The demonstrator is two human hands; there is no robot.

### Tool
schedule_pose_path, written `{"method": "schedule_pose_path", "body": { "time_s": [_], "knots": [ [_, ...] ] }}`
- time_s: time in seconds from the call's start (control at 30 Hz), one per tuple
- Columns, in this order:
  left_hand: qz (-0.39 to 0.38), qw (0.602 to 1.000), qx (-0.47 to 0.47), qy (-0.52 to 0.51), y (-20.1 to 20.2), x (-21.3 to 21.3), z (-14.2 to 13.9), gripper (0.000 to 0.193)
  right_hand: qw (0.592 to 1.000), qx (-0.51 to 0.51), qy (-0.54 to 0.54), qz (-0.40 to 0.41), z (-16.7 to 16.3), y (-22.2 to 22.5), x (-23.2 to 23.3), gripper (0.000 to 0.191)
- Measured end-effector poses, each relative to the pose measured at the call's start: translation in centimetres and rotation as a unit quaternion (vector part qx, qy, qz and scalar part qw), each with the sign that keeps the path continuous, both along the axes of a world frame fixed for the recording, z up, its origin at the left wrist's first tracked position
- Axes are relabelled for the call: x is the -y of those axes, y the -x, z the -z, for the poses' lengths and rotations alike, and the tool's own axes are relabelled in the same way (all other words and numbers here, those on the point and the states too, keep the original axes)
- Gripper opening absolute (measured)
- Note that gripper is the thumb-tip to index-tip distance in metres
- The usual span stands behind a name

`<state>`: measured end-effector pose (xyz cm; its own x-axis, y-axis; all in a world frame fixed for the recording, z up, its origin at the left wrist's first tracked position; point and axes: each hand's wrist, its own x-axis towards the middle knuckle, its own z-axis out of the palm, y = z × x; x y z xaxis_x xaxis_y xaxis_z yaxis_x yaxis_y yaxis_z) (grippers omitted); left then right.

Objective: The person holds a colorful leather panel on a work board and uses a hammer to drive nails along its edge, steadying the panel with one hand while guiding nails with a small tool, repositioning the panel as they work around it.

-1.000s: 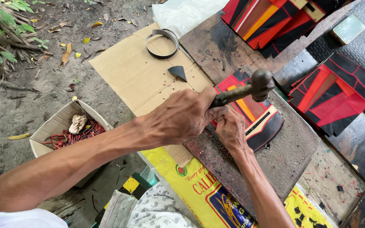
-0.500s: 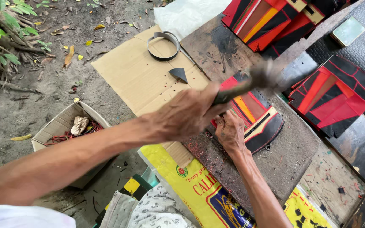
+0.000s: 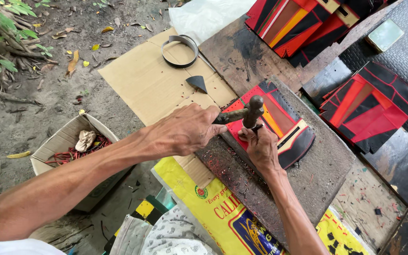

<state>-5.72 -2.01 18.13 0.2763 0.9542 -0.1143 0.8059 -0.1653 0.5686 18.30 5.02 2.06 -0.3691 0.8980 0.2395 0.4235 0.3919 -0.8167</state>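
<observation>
Red-and-black patterned piece point(image 3: 279, 125) lies under the right hand point(image 3: 260, 146), whose fingers point(image 3: 246, 135) pinch a punch; left hand point(image 3: 187, 130) grips the hammer point(image 3: 246, 112) resting on it.

A worn wooden bench point(image 3: 355, 208) carries a dark slab point(image 3: 327, 165) at centre, flat cardboard point(image 3: 142, 80) toward 10 o'clock.
</observation>
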Motion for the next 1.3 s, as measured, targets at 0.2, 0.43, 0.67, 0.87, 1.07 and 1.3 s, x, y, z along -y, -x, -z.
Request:
{"method": "schedule_pose_path", "body": {
  "time_s": [0.2,0.43,0.67,0.87,1.07,1.3],
  "knots": [
    [-0.006,1.000,-0.005,0.026,0.0,0.2,0.0,0.043,1.000,-0.002,-0.005,-0.026,0.1,-0.4,0.1,0.014],
    [0.008,1.000,-0.005,0.003,-0.5,0.2,-0.9,0.044,0.999,0.034,-0.034,-0.014,-0.9,-0.3,0.4,0.010],
    [0.032,0.980,0.155,-0.122,-2.1,0.3,-1.1,0.037,0.992,0.037,-0.119,-0.032,-0.6,-0.2,0.9,0.006],
    [0.060,0.994,-0.002,-0.096,-2.5,-0.9,-0.4,0.031,0.990,0.103,-0.094,-0.003,-0.3,-0.1,0.8,0.005],
    [0.073,0.930,0.276,-0.232,-3.5,-0.8,-2.5,0.030,0.989,0.062,-0.132,-0.023,0.1,-0.2,0.7,0.004],
    [0.051,0.997,-0.013,0.052,-3.0,-1.4,-1.7,0.037,0.992,0.073,-0.102,0.020,0.6,0.2,0.3,0.004]
  ]
}}
